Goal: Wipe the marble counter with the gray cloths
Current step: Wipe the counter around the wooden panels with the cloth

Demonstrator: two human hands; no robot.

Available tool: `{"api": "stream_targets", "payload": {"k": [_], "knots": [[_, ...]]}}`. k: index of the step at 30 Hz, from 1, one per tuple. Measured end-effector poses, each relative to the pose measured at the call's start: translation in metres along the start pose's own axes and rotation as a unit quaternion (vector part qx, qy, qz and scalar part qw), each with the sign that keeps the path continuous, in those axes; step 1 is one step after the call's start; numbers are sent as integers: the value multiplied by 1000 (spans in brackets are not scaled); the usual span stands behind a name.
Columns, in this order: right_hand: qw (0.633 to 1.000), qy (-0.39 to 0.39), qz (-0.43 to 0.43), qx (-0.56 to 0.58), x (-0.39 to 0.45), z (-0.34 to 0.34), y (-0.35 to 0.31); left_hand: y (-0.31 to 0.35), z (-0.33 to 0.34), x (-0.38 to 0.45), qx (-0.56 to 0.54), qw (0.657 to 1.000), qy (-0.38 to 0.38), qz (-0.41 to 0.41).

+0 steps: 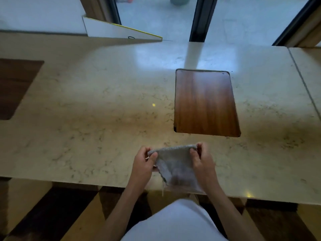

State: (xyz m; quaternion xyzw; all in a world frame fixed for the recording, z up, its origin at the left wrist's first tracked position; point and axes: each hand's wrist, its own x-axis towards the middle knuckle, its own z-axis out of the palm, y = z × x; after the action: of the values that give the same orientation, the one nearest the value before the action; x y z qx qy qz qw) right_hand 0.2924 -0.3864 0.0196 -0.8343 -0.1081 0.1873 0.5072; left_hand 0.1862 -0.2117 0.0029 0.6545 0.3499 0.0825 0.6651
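A gray cloth (175, 164) hangs stretched between both hands just above the near edge of the beige marble counter (97, 108). My left hand (144, 164) pinches its upper left corner. My right hand (202, 159) pinches the upper right corner. The cloth's top edge is folded over and taut; its lower part droops past the counter edge, with a loose thread dangling.
A brown wooden inset panel (205, 101) lies in the counter just beyond the hands. Another dark wooden inset (15, 87) is at the left. A white board with a yellow edge (119, 31) stands at the back. Dark window frames (201, 18) rise behind.
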Motion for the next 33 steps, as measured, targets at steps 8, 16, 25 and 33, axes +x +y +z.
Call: {"api": "stream_targets", "payload": {"k": [8, 16, 25, 33], "knots": [[994, -6, 81, -72, -35, 134, -31, -34, -139, 20, 118, 992, -24, -38], [971, 8, 95, -217, -12, 167, -34, -40, -149, 61, 337, 937, -59, 64], [949, 71, -8, -308, -11, 173, -38, -38, -161, 70, 373, 926, 31, 47], [883, -90, -84, -452, -33, 235, -32, -50, -197, 39, 378, 917, 98, 79]]}}
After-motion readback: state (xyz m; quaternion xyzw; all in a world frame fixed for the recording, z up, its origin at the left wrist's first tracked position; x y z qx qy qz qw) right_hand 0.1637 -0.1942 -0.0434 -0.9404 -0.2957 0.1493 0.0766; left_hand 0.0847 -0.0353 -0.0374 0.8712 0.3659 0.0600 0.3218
